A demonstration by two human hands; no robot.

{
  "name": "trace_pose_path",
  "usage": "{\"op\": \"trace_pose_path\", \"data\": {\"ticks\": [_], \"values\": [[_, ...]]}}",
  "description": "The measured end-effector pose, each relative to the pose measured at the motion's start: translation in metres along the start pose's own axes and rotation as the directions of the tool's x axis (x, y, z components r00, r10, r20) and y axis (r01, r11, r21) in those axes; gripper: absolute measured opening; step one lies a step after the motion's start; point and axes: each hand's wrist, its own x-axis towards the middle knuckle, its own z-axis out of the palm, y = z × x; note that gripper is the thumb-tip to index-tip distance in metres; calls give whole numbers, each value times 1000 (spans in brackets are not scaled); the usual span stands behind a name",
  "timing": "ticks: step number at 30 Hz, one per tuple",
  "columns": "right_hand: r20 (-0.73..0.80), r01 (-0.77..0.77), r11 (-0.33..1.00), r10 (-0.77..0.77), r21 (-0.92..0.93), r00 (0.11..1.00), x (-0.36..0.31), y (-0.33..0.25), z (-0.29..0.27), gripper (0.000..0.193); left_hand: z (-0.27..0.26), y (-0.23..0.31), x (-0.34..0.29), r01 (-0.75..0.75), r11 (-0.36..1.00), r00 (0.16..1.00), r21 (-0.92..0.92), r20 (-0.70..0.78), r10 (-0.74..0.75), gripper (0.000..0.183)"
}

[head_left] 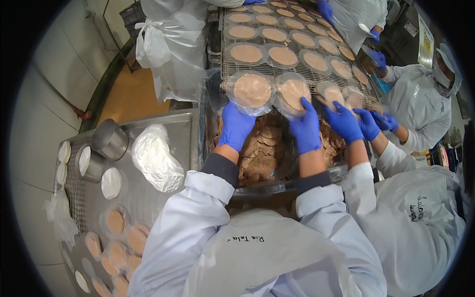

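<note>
pinkish disc beyond left fingers, another disc partly under right fingers

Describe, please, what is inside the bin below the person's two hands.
Many flat, brown pieces lie piled in the bin. They cover its bottom, so I cannot see it; the left hand and right hand hide other parts.

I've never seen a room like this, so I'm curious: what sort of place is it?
Most likely a food-processing plant: flat, pale brown discs lie in rows on a wire-mesh belt, and the people around it wear blue gloves and white protective clothing.
</note>
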Motion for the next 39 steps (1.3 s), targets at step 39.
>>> {"op": "trace_pose_path", "data": {"ticks": [39], "values": [[217, 173, 852, -71, -494, 974, 47, 25, -29, 43, -149, -31, -130, 202, 749, 789, -631, -348, -506, 31]]}}
